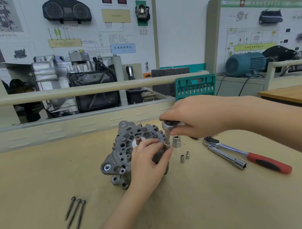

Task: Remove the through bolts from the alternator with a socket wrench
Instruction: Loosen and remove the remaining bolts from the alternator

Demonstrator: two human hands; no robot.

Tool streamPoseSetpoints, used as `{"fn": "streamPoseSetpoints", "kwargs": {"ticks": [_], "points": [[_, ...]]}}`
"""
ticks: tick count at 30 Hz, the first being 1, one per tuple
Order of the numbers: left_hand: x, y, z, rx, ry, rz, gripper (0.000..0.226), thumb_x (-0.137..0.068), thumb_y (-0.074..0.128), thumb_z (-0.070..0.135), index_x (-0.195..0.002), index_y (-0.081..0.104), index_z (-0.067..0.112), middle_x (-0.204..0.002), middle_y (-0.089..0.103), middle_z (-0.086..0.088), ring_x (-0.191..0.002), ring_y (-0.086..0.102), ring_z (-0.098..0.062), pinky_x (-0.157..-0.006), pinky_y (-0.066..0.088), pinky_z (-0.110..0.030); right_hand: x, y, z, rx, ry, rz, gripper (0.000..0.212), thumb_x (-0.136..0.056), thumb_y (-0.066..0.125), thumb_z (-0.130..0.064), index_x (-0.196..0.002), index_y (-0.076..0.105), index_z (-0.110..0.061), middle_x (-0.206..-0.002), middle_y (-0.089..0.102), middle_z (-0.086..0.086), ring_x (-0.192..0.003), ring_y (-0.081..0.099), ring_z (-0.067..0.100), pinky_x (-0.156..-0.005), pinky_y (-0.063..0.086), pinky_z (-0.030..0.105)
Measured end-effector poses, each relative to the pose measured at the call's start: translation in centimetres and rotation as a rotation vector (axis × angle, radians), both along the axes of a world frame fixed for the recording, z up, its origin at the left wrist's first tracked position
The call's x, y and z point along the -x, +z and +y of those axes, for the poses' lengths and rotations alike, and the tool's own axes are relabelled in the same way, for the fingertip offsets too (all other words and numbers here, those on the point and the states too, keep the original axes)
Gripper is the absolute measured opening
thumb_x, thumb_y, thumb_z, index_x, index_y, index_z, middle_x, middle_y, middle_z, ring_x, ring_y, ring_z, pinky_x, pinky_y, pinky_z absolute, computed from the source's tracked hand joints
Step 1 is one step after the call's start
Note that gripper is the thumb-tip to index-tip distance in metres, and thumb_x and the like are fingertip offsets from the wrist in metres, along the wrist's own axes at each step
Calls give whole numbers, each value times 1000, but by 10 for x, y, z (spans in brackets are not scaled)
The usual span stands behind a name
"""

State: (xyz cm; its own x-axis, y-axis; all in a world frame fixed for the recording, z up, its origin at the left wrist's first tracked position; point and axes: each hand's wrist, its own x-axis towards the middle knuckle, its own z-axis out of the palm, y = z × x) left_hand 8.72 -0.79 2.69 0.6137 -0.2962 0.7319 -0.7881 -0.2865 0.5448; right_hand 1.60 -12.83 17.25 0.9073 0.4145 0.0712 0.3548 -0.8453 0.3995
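Alternator (131,152) mid-surface, axis up. Right hand (197,118) grips wrench (169,124) head; socket (167,144) drops vertically onto right-edge bolt. Left hand (150,161) holds the housing, fingers steadying socket. Three bolts (75,212) near-left.

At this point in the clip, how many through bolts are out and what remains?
Done: three long bolts lie loose on the bench near the alternator. In hand: the right hand grips the ratchet head, its socket set at the alternator's right edge, where the left hand steadies it. Left: that bolt at least; I cannot tell whether others remain.
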Motion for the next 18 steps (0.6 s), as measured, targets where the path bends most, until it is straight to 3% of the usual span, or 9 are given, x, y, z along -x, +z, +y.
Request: {"fn": "streamPoseSetpoints", "kwargs": {"ticks": [4, 6, 8, 10, 13, 16, 18], "points": [[-2, -2, -2, 30, 0, 36, 16, -78, 69, 27, -70, 65, 14, -81, 52, 21, -90, 47, 3, -87, 39, -36, 1, 0, 3, 76, 16, -47, 29, -94, 36, -43, -103, 48, -18, -86, 52, -2, -84, 52, 21, -77, 44, 34], [-1, -2, -3, 47, 18, 40, 20, -76, 70, 25, -63, 57, 17, -74, 51, 18, -85, 47, -1, -81, 39, -37, -1, 0, 3, 142, -11, -122, 40, -91, 32, -52, -94, 49, -16, -71, 47, -3, -70, 50, 21, -67, 45, 32], [0, -2, -5, 70, 32, 30, 22, -74, 72, 24, -61, 55, 20, -69, 49, 17, -81, 46, -1, -78, 37, -35, -1, -1, 5, 150, -48, -156, 50, -88, 29, -58, -81, 49, -13, -59, 40, -4, -53, 40, 14, -49, 36, 27], [0, -2, -6, 86, 41, 20, 23, -72, 74, 23, -61, 55, 21, -68, 49, 18, -80, 46, 1, -77, 35, -32, 0, -3, 6, 123, -57, -155, 50, -87, 29, -58, -78, 49, -14, -57, 38, -5, -48, 35, 9, -43, 28, 24], [0, -1, -4, 85, 21, 31, 22, -73, 73, 28, -63, 57, 17, -74, 51, 22, -85, 46, 5, -80, 36, -32, 0, -3, 8, 75, -32, -83, 32, -91, 35, -50, -84, 39, -19, -67, 42, -5, -61, 43, 16, -52, 34, 28], [0, -1, -2, 24, -18, 0, 26, -76, 64, 34, -76, 69, 9, -83, 51, 26, -90, 46, 6, -88, 41, -40, 0, -2, 7, 10, -12, 9, 25, -93, 39, -41, -97, 47, -17, -87, 54, 0, -81, 50, 18, -71, 44, 31], [0, -2, -1, 30, -31, 7, 19, -77, 67, 27, -78, 70, 8, -86, 49, 27, -93, 45, 7, -90, 40, -44, 0, -2, 8, 32, 5, 4, 28, -94, 38, -41, -102, 49, -17, -89, 55, 0, -83, 51, 19, -73, 44, 32]]}}
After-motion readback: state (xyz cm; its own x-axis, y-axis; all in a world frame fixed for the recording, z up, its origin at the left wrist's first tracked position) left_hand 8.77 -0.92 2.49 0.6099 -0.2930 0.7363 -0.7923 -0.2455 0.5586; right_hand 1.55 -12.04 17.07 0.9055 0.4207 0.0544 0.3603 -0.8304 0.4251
